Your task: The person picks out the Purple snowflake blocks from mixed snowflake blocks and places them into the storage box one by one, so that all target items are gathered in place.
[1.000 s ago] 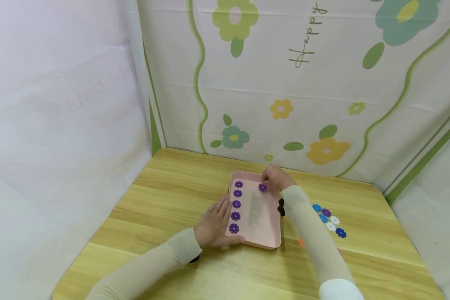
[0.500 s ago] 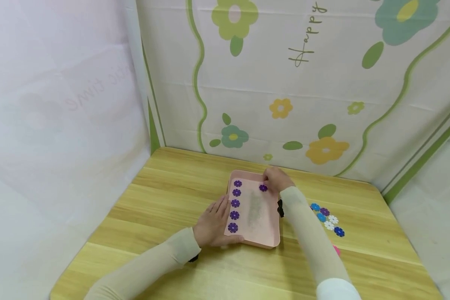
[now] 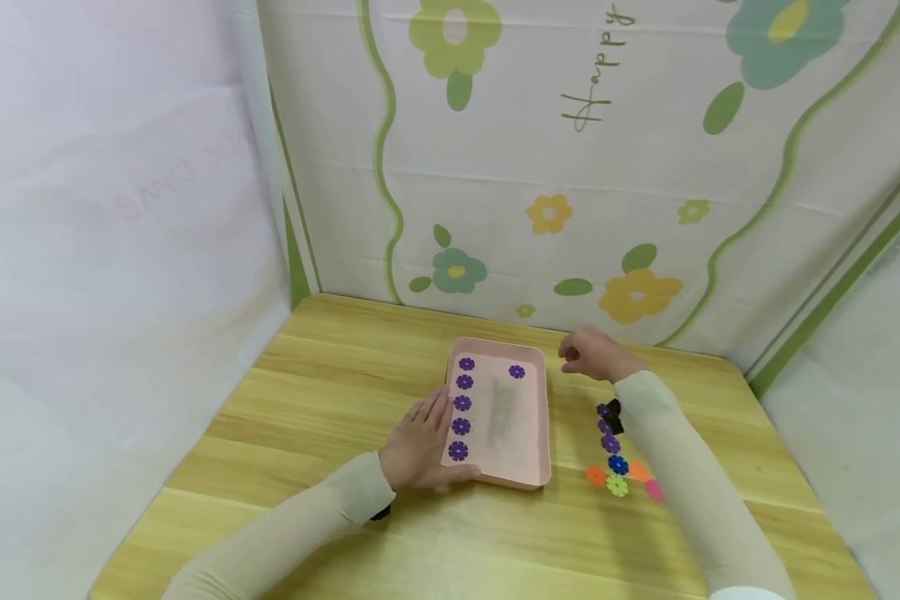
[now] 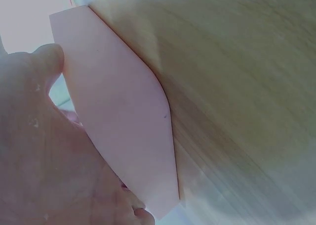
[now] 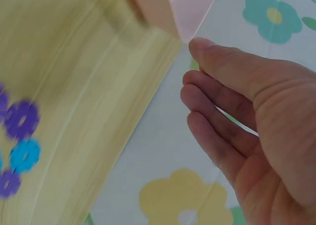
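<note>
A pink rectangular tray (image 3: 528,442) lies on the table with several purple flower-shaped discs (image 3: 461,403) in a column along its left side. One more purple disc (image 3: 517,372) lies alone near the far right corner. My left hand (image 3: 414,446) rests against the tray's near left corner, fingers stretched along the left rim and thumb on the near rim. The left wrist view shows its thumb at the top of the pink wall (image 4: 118,96). Beyond the tray's far right corner, my right hand (image 3: 596,354) hovers with loosely bent fingers; the right wrist view shows it holding nothing.
Right of the tray lie loose flower discs: purple (image 3: 611,443), dark blue (image 3: 618,464), orange (image 3: 596,475), lime (image 3: 617,485) and pink (image 3: 654,490). The right sleeve (image 3: 690,467) covers others. A flowered cloth (image 3: 495,167) hangs behind the wooden table (image 3: 330,375).
My right hand has let go of the purple disc at the tray's far right and moved right, out of the tray. The left hand stays at its corner. The view has shifted slightly.
</note>
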The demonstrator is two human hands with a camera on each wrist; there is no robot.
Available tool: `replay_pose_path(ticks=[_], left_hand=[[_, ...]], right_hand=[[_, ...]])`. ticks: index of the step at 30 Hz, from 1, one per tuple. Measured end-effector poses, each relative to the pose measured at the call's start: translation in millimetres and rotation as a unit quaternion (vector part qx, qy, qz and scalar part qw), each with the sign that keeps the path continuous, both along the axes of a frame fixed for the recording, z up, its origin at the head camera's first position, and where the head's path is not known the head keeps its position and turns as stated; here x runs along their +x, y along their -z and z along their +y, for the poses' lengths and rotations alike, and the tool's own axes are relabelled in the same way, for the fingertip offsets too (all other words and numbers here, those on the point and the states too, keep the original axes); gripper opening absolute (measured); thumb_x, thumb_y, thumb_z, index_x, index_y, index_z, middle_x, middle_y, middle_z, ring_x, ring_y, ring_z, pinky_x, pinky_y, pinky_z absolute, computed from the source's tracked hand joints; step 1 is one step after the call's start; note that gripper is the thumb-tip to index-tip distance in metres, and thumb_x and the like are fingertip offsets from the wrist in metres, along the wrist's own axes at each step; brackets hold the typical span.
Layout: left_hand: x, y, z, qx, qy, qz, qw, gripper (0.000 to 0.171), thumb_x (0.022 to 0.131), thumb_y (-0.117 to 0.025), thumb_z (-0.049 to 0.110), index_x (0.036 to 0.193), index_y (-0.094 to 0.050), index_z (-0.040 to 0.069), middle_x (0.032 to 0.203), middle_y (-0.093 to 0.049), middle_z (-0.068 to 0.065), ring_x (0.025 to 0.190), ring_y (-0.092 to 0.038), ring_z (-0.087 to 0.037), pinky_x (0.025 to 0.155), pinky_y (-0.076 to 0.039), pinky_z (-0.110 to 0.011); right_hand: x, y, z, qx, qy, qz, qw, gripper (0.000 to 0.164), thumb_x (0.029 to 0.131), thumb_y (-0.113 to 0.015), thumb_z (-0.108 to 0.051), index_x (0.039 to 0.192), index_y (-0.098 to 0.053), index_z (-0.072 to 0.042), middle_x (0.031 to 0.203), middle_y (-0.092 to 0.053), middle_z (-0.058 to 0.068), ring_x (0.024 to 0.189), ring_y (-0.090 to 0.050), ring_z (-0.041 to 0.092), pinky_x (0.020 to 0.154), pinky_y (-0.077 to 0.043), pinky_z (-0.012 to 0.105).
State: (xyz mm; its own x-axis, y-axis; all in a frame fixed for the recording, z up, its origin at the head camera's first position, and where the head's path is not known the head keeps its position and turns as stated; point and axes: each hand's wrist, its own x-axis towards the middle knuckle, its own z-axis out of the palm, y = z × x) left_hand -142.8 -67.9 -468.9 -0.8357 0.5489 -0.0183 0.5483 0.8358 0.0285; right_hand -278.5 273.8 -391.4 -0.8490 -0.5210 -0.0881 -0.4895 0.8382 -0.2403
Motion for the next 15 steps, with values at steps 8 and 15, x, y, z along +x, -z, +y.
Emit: replay_pose_path(ticks=[8,15], left_hand=[[-0.3,-1.5,-1,0.009,-0.002,-0.011,0.9999,0.121,0.091,-0.044,0.089,0.162,-0.03,-0.008,0.172,-0.027,-0.026,0.161,-0.029,-0.04,0.129,-0.035,-0.049],[0.9,-1.1,1,0.006,-0.003,-0.011,0.9999,0.122,0.09,-0.042,0.09,0.163,-0.029,-0.007,0.173,-0.027,-0.025,0.161,-0.029,-0.039,0.129,-0.035,-0.048]], right_hand=[[28.6,2.2,44,0.01,0.011,-0.031,0.999,0.024,0.094,-0.079,-0.008,0.115,-0.076,0.003,0.112,-0.076,0.02,0.099,-0.073,0.029,0.09,-0.063,0.049],[59.4,22.0,73,0.001,0.02,-0.055,0.998,0.025,0.092,-0.081,-0.009,0.115,-0.076,0.002,0.11,-0.077,0.018,0.098,-0.073,0.03,0.086,-0.064,0.046]])
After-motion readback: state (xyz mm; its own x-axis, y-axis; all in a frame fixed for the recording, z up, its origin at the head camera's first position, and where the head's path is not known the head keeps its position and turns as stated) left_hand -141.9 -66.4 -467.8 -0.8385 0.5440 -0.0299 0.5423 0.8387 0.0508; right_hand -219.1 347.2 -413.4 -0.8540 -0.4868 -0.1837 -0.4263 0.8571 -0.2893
